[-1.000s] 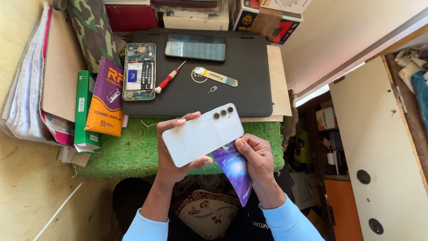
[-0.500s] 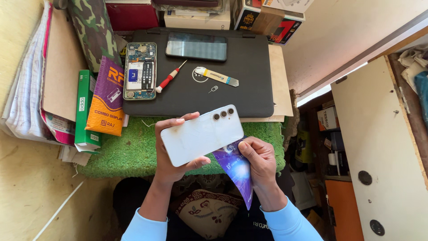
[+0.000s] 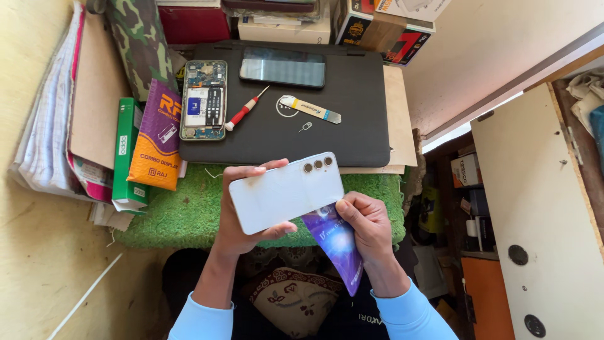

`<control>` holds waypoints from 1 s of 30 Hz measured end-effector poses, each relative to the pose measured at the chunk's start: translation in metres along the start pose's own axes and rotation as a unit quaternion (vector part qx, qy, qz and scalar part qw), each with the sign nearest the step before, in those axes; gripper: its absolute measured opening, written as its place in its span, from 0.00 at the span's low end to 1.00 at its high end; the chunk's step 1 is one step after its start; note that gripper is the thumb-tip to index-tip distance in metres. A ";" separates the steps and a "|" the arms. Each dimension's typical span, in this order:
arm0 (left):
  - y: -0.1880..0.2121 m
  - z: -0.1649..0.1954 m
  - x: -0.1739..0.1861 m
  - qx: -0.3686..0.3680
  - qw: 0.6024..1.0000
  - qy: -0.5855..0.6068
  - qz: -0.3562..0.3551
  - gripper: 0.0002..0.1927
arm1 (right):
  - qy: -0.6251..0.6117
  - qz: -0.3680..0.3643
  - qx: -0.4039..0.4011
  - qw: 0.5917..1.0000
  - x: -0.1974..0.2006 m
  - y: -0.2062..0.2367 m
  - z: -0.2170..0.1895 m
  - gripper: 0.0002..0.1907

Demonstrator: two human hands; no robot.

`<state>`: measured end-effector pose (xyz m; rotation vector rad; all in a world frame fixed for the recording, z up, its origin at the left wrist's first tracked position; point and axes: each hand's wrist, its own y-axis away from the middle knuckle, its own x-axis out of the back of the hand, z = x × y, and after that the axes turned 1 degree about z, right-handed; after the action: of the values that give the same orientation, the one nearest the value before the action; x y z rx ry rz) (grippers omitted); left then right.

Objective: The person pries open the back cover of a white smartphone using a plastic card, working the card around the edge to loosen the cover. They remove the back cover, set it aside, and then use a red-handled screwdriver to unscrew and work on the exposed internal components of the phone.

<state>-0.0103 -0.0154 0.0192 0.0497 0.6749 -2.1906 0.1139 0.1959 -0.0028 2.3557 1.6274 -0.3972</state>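
- The left hand (image 3: 236, 217) holds a white phone (image 3: 286, 192) back-side up above a green mat (image 3: 182, 211), fingers curled around its near and far edges, thumb on the near edge
- The right hand (image 3: 368, 220) pinches a purple card (image 3: 340, 242) between thumb and fingers, just under the phone's right end; the card slants down toward the person's lap
- Farther off, a black pad (image 3: 352, 126) lies on the bench, carrying an opened phone (image 3: 203, 99) with its circuit board showing, a dark phone screen (image 3: 282, 67), a red-handled screwdriver (image 3: 242, 112), a flat pry tool (image 3: 311, 109) and a small pin (image 3: 305, 126)
- On the left, an orange and purple packet (image 3: 154, 141) rests beside a green box (image 3: 128, 151)
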 end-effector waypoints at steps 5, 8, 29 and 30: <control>-0.002 0.003 0.001 0.002 1.000 0.014 -0.003 0.44 | 0.015 -0.003 0.004 1.000 -0.002 -0.006 0.003 0.12; -0.002 0.001 -0.011 -0.004 0.998 0.047 0.034 0.46 | 0.013 -0.029 0.006 0.999 -0.006 -0.008 0.002 0.13; -0.021 -0.005 -0.056 0.022 0.927 0.357 0.113 0.28 | 0.063 -0.030 -0.031 0.997 -0.032 -0.003 -0.003 0.11; -0.021 -0.006 -0.056 0.020 0.926 0.360 0.111 0.28 | 0.061 -0.029 -0.034 0.997 -0.031 -0.003 -0.004 0.11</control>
<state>0.0104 0.0380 0.0377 0.9442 0.9616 -1.9361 0.1006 0.1712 0.0119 2.3272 1.7382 -0.2075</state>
